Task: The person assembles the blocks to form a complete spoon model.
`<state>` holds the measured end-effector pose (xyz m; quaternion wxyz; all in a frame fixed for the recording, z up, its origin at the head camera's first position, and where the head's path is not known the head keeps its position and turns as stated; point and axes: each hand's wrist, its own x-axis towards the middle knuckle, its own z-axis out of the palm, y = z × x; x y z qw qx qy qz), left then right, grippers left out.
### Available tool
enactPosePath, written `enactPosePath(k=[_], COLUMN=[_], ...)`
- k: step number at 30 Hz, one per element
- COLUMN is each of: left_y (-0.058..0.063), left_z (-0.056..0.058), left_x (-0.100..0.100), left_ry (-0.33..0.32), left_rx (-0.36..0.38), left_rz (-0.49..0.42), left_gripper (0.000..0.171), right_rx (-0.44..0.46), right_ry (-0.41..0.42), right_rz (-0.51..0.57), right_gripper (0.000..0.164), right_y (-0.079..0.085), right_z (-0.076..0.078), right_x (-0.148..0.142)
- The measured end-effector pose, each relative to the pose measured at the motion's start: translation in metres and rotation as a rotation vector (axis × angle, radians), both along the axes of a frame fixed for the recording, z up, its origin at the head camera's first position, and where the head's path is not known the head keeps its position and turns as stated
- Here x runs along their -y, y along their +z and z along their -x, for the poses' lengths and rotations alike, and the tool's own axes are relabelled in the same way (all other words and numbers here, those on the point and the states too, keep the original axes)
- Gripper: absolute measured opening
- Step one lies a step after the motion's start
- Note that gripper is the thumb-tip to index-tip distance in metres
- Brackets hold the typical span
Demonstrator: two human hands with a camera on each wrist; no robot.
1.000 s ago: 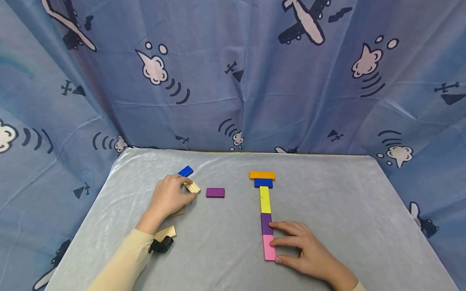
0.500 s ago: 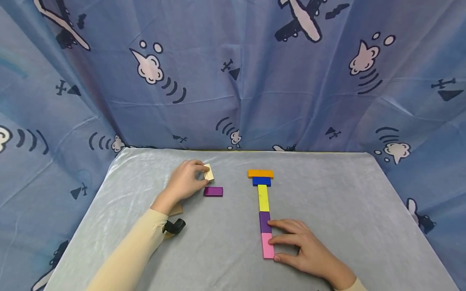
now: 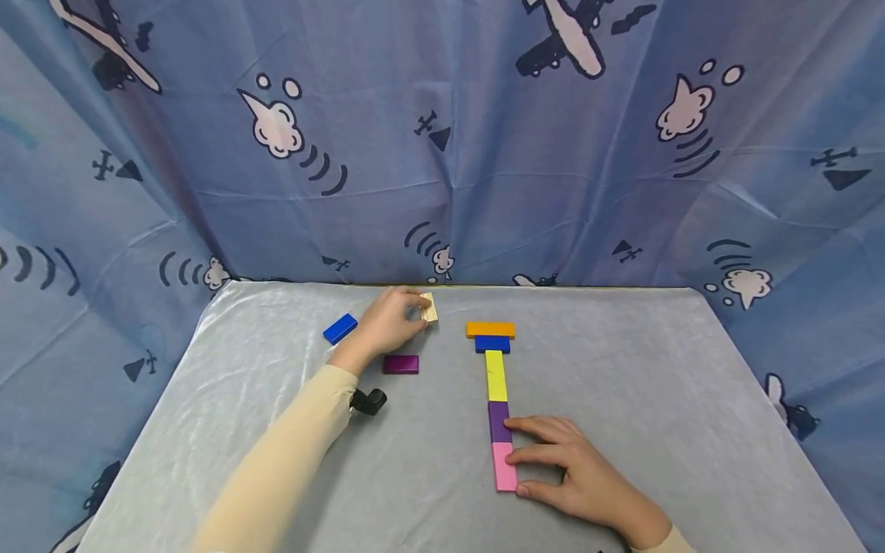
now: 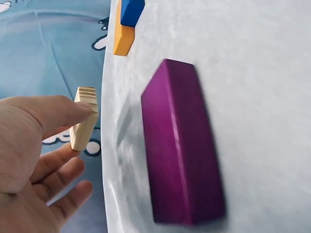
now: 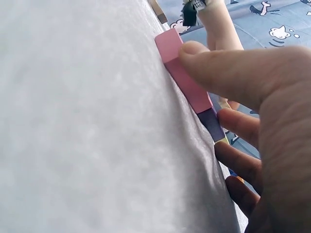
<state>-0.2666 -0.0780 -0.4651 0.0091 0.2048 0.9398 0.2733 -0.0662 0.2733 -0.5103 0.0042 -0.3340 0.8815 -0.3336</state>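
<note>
As the left hand (image 3: 387, 321) pinches a pale rectangular wooden block (image 3: 430, 309) left of a long orange block (image 3: 490, 330), the right hand (image 3: 584, 478), fingers loosely spread, touches a pink oblong block (image 3: 503, 470) on the grey-clothed table (image 3: 657, 369).

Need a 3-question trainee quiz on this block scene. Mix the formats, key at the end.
1. Multiple choice: what does the left hand pinch?
A) an orange block
B) a wooden block
C) a blue block

2. True or false: the yellow block lies end to end with the violet block.

3. Fill in: the block at the thumb of the right hand is ____ in colour.

Key:
1. B
2. True
3. Pink; the pink block lies next to the violet one.
</note>
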Motion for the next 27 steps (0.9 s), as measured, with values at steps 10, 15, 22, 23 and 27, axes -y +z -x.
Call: enactPosePath(k=[10,15,22,23,27], left_y=[0.006,0.000,-0.005,-0.006,-0.010], left_z=[0.012,0.014,0.021,0.022,0.025], left_x=[-0.031,-0.043,-0.050,-0.051,-0.055], left_ry=[-0.050,-0.070,-0.074,-0.074,-0.077], left_rx=[0.012,0.010,-0.016,-0.013,0.003], left_rz=[0.021,0.041,0.047,0.046,0.047], left_gripper=[0.036,0.038,0.037,0.037,0.037], right_rx=[-0.013,-0.025,-0.025,-0.018,-0.024], right_ry=[0.009,0.015,0.025,0.026,0.038], right_rz=[0.010,0.010,0.020,0.024,0.039], right_gripper=[0.034,0.034,0.035,0.035,0.036], right_y=[-0.001,-0.001,0.000,0.000,-0.002], right_z=[0.000,-0.002,0.000,0.000,0.001], right_x=[0.000,0.000,0.001,0.001,0.000])
